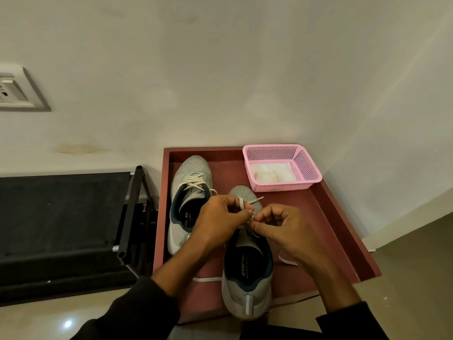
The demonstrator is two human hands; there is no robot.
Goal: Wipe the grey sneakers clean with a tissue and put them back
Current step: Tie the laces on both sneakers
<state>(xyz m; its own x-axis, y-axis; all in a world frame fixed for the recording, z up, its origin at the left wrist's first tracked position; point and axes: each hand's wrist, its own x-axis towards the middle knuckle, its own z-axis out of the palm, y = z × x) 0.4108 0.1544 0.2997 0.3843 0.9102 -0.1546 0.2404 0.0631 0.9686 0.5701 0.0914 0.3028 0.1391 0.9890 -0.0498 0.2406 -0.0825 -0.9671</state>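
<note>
Two grey sneakers with white laces and dark blue collars lie on a reddish-brown tray [343, 217]. The left sneaker [190, 192] rests toe-away at the tray's left side, laces tied. The right sneaker [247, 271] lies nearer me, its heel over the tray's front edge. My left hand [218, 222] and my right hand [282, 227] meet above its tongue, each pinching a loop of its white lace [241, 203]. White tissues [272, 173] lie in a pink basket [307, 168] at the tray's back right corner.
A black shoe rack [61, 224] stands left of the tray, its frame post close to the left sneaker. A white wall rises behind, with a socket plate [17, 89] at the upper left. Glossy floor lies below and to the right.
</note>
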